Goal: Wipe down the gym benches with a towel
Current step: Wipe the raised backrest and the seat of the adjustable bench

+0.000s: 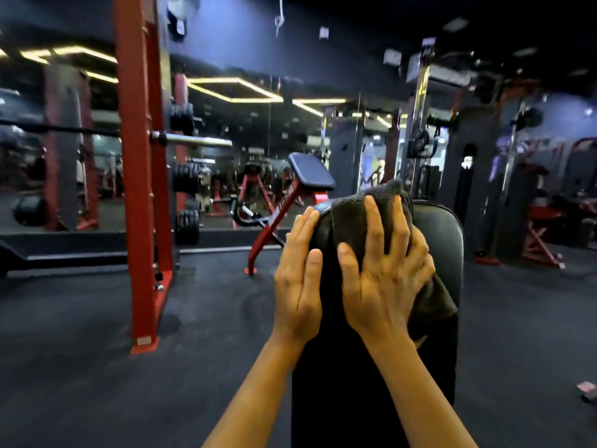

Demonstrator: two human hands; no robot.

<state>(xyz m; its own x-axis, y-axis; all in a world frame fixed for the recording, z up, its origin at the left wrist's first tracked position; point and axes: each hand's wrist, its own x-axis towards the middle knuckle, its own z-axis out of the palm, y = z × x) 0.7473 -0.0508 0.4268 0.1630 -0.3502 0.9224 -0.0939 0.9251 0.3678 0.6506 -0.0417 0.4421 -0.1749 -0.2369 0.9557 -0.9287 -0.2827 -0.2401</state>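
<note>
A black padded gym bench (442, 240) stretches away from me in the lower middle of the head view. A dark grey towel (361, 208) lies bunched over its far end. My right hand (384, 270) presses flat on the towel with fingers spread and straight. My left hand (298, 279) rests with straight fingers against the bench's left edge, beside the towel. Part of the towel hangs out from under my right hand toward the right.
A red squat rack post (142, 189) stands on the left with a barbell (193, 140) and stacked weight plates (187, 179). A red-framed incline bench (310, 173) stands ahead. Dark machines (542, 202) fill the right. A mirror wall lies behind. Black rubber floor (97, 367) surrounds me.
</note>
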